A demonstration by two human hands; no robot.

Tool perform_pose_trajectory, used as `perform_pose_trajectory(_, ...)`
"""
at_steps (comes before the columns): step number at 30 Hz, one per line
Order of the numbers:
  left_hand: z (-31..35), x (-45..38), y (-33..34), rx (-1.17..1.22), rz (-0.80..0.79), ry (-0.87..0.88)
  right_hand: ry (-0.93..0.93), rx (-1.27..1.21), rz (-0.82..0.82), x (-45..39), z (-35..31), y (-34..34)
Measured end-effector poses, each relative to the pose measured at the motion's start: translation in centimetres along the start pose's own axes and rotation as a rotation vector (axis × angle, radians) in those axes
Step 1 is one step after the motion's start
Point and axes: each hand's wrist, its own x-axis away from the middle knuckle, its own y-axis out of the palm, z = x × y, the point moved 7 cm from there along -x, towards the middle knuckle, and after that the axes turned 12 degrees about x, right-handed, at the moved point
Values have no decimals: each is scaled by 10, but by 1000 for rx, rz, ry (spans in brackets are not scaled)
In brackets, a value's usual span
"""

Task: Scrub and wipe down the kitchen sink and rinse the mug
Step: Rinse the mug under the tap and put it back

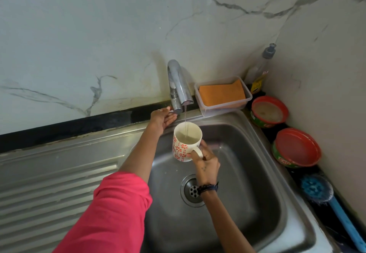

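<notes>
A white mug (183, 145) with red flower prints is held upright over the steel sink (255, 173). My right hand (206, 163) grips its handle. A thin stream of water runs from the chrome tap (179, 86) into the mug, which is partly filled with cloudy water. My left hand (161, 119) reaches to the tap's base and holds the small lever there between thumb and fingers. The sink basin is wet, with its drain (193, 190) partly hidden behind my right wrist.
A clear tub with an orange sponge (221, 94) sits right of the tap. A soap bottle (259, 70) stands in the corner. Two red-and-green tubs (269, 112) (296, 147) and a blue brush (324, 195) line the right ledge. A ribbed drainboard (49, 189) lies left.
</notes>
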Motion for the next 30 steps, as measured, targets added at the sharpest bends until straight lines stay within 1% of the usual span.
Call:
perform_pose_trajectory(2,-1,-1,0,-1,5,-8,-59,17,38,0,-8,0)
perform_pose_trajectory(5,1,-1,-1,-26,22,13,-81,22,50,-7,-12,1)
perform_pose_trajectory(9,3,8,6,18,-48,10,-93,29,91,-8,-13,2)
perform_pose_trajectory(12,3,9,6,-40,-20,-14,-76,23,100,-10,-14,4)
perform_pose_trajectory(14,5,7,5,-74,-5,-1,-54,22,102,-11,-13,6)
perform_pose_trajectory(19,6,3,3,9,19,3,15,-7,94,-13,-4,7)
perform_pose_trajectory(23,5,1,2,28,51,4,63,-38,105,-13,0,8)
perform_pose_trajectory(30,2,3,2,30,100,19,70,-32,83,-12,0,12)
